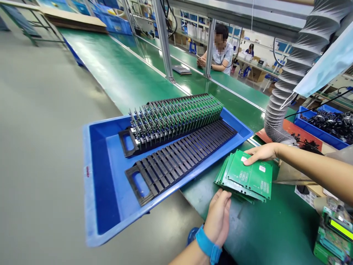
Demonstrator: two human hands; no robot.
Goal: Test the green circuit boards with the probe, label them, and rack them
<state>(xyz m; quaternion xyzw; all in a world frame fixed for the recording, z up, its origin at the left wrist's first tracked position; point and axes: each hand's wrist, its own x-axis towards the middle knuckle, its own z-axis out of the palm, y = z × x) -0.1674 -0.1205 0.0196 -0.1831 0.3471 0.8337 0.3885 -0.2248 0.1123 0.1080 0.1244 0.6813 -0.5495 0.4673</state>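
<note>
A fanned stack of green circuit boards point(250, 176), with small white labels on the top one, is tilted over the green bench. My right hand point(260, 152) grips the stack from its far side, thumb on the top board and fingers out of sight beneath. My left hand point(220, 211), wearing a blue wrist strap point(209, 244), has its fingers closed together at the stack's near left corner; its fingertips are partly hidden. Left of the stack, a blue tray point(104, 176) holds a black slotted rack point(179, 158) and another rack filled with upright populated circuit boards point(176, 119).
The tray overhangs the edge of the green bench point(275, 224). A grey flexible duct point(286, 88) hangs at right, near a blue bin point(328, 121) of black parts. A board with a lit display point(340, 228) sits lower right. A person point(223, 51) is across the bench.
</note>
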